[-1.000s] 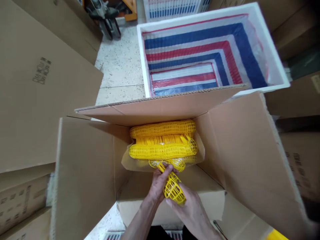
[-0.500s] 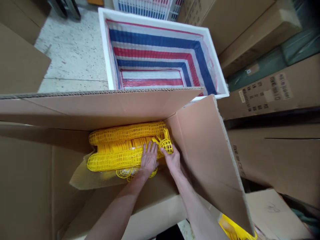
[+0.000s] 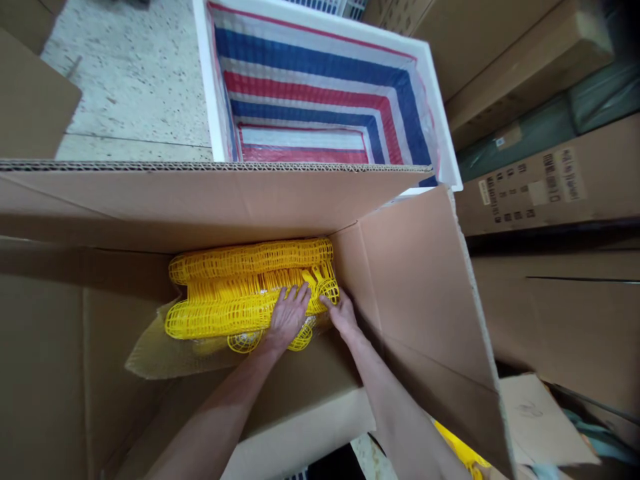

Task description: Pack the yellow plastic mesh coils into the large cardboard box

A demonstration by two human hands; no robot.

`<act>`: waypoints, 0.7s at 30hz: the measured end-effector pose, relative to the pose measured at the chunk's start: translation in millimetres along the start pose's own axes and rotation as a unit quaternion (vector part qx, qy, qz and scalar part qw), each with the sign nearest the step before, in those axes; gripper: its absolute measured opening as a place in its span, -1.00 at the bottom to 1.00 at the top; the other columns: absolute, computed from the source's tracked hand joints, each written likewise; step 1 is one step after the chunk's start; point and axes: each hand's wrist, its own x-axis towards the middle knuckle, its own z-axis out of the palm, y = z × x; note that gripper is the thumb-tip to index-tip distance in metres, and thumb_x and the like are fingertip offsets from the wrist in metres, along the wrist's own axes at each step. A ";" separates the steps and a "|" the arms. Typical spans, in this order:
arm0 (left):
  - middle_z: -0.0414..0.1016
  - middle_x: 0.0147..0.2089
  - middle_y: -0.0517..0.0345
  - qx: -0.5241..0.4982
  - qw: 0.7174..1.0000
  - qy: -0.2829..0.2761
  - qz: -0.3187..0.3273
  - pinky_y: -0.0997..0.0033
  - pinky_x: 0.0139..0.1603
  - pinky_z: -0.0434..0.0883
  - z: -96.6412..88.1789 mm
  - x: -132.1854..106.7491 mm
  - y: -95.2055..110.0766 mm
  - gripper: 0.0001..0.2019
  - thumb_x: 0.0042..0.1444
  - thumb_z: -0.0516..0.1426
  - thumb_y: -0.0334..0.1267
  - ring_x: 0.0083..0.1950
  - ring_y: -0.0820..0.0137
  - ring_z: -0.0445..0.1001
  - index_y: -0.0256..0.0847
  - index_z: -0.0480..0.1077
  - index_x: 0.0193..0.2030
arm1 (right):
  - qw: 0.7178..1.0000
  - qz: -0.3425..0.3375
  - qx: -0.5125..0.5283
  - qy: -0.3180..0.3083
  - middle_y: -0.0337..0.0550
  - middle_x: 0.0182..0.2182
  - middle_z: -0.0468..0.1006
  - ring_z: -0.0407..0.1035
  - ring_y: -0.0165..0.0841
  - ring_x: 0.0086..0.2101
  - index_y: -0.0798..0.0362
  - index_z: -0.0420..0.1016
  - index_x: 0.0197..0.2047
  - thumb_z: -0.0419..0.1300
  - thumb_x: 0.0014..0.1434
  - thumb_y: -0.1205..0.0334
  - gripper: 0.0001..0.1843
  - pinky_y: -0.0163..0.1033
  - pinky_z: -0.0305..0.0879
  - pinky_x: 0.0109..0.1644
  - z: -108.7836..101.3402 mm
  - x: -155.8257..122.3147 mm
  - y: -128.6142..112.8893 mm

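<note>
Inside a deep cardboard box point(image 3: 390, 267) lie yellow plastic grid pieces point(image 3: 215, 319), nested tightly into two long rows with thin handles between them. Flat across the front row rests my left hand point(image 3: 289, 317), fingers stretched out toward the handles. At the row's right end, my right hand point(image 3: 343, 313) has its thumb and fingers around the rounded end pieces, close to the box's side wall. A few loose round yellow grids point(image 3: 245, 342) lie below the front row, partly under my left wrist. A clear plastic bag point(image 3: 163, 350) spreads out under the stack.
Beyond the box stands a white crate point(image 3: 204, 80) with a red, white and blue striped lining. Stacked cartons point(image 3: 545, 180) line the right side. More yellow plastic pieces point(image 3: 457, 447) show at the lower right, beyond the box wall.
Both hands and the yellow rows appear slightly further left as the view shifts. At the right end, the grid pieces and handles have been pushed closer together against the row.
</note>
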 end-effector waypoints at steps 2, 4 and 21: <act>0.33 0.53 -0.16 -0.005 1.000 -0.002 0.004 -0.21 0.50 0.26 -1.2 -1.7 -2.1 -0.43 0.34 0.05 -0.33 0.47 -0.04 0.33 -0.32 0.25 0.48 | 1.000 0.015 0.012 -0.022 0.03 0.08 0.71 0.59 -0.08 0.07 0.02 0.53 0.16 0.41 0.06 -0.11 -0.35 0.09 0.47 0.26 1.7 2.0 2.4; 0.36 0.51 -0.18 -0.014 1.000 -0.007 0.011 -0.20 0.50 0.25 -2.6 -3.3 -4.2 -0.43 0.33 0.04 -0.34 0.46 -0.05 0.33 -0.32 0.26 0.48 | 0.999 0.001 -0.006 -0.034 0.05 0.10 0.70 0.58 -0.09 0.08 0.03 0.51 0.21 0.38 0.12 -0.13 -0.33 0.07 0.46 0.26 1.4 0.2 4.1; 0.60 0.25 -0.19 -0.185 0.968 -0.130 -0.106 0.04 0.30 0.49 -50.5 -139.5 -46.5 -0.54 0.33 -0.01 -0.42 0.26 0.09 0.58 -0.24 0.41 0.32 | 0.918 -0.085 -0.388 -0.010 0.20 0.37 0.43 0.30 -0.01 0.35 0.13 0.34 0.41 0.14 0.28 0.33 -0.38 0.13 0.25 0.45 -7.6 -71.6 -39.0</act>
